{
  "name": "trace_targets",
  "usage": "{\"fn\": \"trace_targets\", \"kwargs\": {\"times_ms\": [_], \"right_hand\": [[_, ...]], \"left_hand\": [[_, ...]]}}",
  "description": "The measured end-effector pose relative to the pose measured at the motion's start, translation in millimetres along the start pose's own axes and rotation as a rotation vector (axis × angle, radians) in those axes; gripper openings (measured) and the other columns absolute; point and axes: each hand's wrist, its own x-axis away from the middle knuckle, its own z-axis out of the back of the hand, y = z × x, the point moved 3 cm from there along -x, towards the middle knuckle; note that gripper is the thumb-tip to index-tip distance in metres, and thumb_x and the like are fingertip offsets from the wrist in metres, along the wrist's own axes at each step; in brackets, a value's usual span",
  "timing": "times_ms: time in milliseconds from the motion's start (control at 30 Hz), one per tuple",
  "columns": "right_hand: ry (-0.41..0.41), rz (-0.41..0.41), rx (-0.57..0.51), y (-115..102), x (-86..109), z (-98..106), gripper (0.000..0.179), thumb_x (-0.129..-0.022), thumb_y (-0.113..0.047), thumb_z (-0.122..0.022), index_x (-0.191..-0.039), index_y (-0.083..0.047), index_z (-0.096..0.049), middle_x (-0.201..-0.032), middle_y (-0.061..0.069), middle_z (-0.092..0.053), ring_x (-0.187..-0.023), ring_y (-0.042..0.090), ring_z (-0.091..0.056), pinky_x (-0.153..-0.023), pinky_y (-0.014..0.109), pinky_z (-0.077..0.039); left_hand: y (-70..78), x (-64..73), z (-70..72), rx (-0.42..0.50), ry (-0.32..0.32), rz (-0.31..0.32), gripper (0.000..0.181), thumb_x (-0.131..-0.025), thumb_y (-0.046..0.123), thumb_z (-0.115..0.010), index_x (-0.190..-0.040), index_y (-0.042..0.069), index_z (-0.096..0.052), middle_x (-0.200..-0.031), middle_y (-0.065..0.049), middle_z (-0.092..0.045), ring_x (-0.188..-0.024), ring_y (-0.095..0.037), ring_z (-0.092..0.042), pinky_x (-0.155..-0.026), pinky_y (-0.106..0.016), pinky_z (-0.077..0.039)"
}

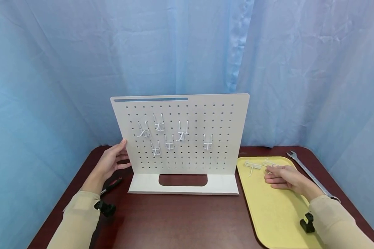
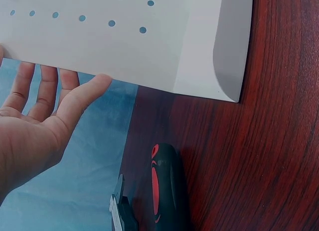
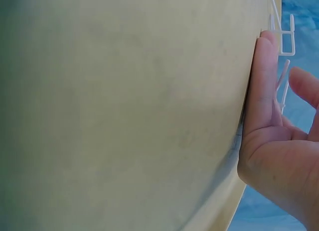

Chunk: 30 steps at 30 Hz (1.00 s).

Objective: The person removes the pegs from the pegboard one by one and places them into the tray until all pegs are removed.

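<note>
A white pegboard (image 1: 187, 162) on a flat foot stands on the table, with several white wire hooks (image 1: 183, 131) set in its holes. At its left side edge my left hand (image 1: 115, 158) grips the board, thumb at the front and the other fingers reaching behind it. My right hand (image 1: 285, 178) is over the far part of a yellow tray (image 1: 268, 211), its fingers low along the tray surface and the thumb held apart from them. Just beyond those fingertips lies a white wire hook (image 1: 272, 162), partly hidden by the hand. Another hook (image 1: 252, 166) lies left of it.
Beside my left forearm lies a tool with a black and red handle (image 2: 169, 186). A metal wrench (image 1: 308, 171) lies along the tray's right side. The dark wood table (image 1: 174, 221) backs onto blue curtains (image 1: 187, 48).
</note>
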Motion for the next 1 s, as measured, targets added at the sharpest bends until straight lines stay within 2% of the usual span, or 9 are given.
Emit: {"fn": "trace_targets", "kwargs": {"times_ms": [100, 233, 400, 600, 700, 1000], "right_hand": [[-0.025, 0.014, -0.001, -1, 1.7, -1, 0.064, -0.108, -0.034, -0.052, -0.148, 0.012, -0.035, -0.11, 0.008, -0.073, -0.098, 0.019, -0.073, -0.086, 0.038, -0.059], [-0.039, 0.018, -0.004, -1, 2.3, -2, 0.061, -0.109, -0.028, -0.05, -0.149, 0.014, -0.031, -0.109, 0.007, -0.073, -0.097, 0.018, -0.073, -0.085, 0.038, -0.059], [-0.047, -0.001, 0.009, -4, 3.7, -2, 0.06, -0.109, -0.028, -0.052, -0.147, 0.014, -0.033, -0.107, 0.006, -0.072, -0.095, 0.018, -0.073, -0.084, 0.039, -0.06], [0.014, -0.068, 0.113, -9, 4.8, 2, 0.057, -0.107, -0.036, -0.053, -0.14, 0.009, -0.043, -0.101, 0.005, -0.071, -0.082, 0.019, -0.073, -0.075, 0.041, -0.062], [0.021, -0.082, 0.151, -9, 6.3, 3, 0.058, -0.107, -0.038, -0.053, -0.14, 0.009, -0.042, -0.101, 0.006, -0.069, -0.08, 0.019, -0.072, -0.074, 0.041, -0.062], [-0.042, -0.052, 0.109, -12, 17.2, 6, 0.054, -0.108, -0.036, -0.052, -0.14, 0.007, -0.046, -0.105, 0.007, -0.07, -0.084, 0.02, -0.072, -0.077, 0.042, -0.061]], "left_hand": [[0.1, 0.6, 0.6, 0.007, -0.002, 0.0, 0.06, -0.1, 0.058, -0.054, -0.126, 0.005, -0.057, -0.111, -0.012, -0.061, -0.102, -0.025, -0.064, -0.09, -0.048, -0.057], [0.6, 0.6, 0.1, 0.003, -0.006, 0.0, 0.061, -0.1, 0.059, -0.054, -0.127, 0.005, -0.056, -0.113, -0.013, -0.06, -0.103, -0.026, -0.063, -0.09, -0.048, -0.057], [0.6, -0.5, -1.0, -0.014, -0.002, 0.003, 0.063, -0.1, 0.061, -0.053, -0.13, 0.005, -0.055, -0.116, -0.015, -0.058, -0.105, -0.026, -0.063, -0.089, -0.046, -0.058], [-0.3, -1.3, -1.0, -0.008, 0.0, 0.009, 0.063, -0.099, 0.061, -0.053, -0.131, 0.007, -0.054, -0.117, -0.014, -0.058, -0.105, -0.026, -0.063, -0.09, -0.047, -0.057], [-0.7, -1.1, -1.2, -0.008, 0.001, 0.008, 0.063, -0.099, 0.061, -0.053, -0.13, 0.006, -0.055, -0.116, -0.014, -0.058, -0.105, -0.026, -0.063, -0.09, -0.047, -0.057], [0.1, -1.0, -1.3, -0.01, -0.007, 0.001, 0.061, -0.1, 0.06, -0.053, -0.129, 0.006, -0.056, -0.116, -0.015, -0.058, -0.105, -0.027, -0.063, -0.091, -0.048, -0.057]]}}
